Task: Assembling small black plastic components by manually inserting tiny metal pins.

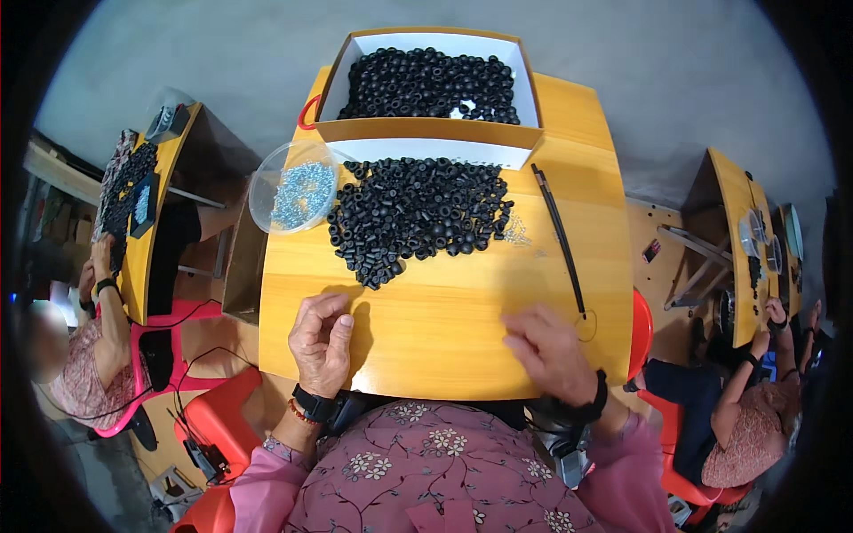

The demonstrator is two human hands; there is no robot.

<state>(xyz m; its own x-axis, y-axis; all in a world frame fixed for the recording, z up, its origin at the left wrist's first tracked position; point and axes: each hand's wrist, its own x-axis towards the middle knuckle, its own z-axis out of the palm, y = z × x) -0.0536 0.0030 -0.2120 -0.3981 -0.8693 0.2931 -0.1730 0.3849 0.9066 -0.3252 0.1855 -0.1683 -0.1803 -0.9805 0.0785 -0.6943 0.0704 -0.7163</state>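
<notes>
Two bare hands rest low on the frame's centre, on the near edge of a glossy yellow-orange wooden table [426, 329]. The left hand [322, 342] sits curled, its fingertips [341, 322] drawn together as if pinching something small; whether anything lies between them is too small to tell. The right hand [549, 348] lies palm down, fingers loosely spread flat on the wood, holding nothing visible.

Just above both hands, mid-frame, a heap of small black rubber rings [418, 218] is spread loose and low, within easy reach of either hand. A few tiny silvery bits [518, 233] lie scattered at its right edge. Upper left of the heap, a clear round plastic tub of small silvery metal parts [293, 188] overhangs the table's left edge, close to the left hand's side. At top centre, an open brown cardboard box with white lining [426, 131] holds more black rings, likely as stock. Right of the heap, a thin black stick [558, 240] lies lengthwise.
</notes>
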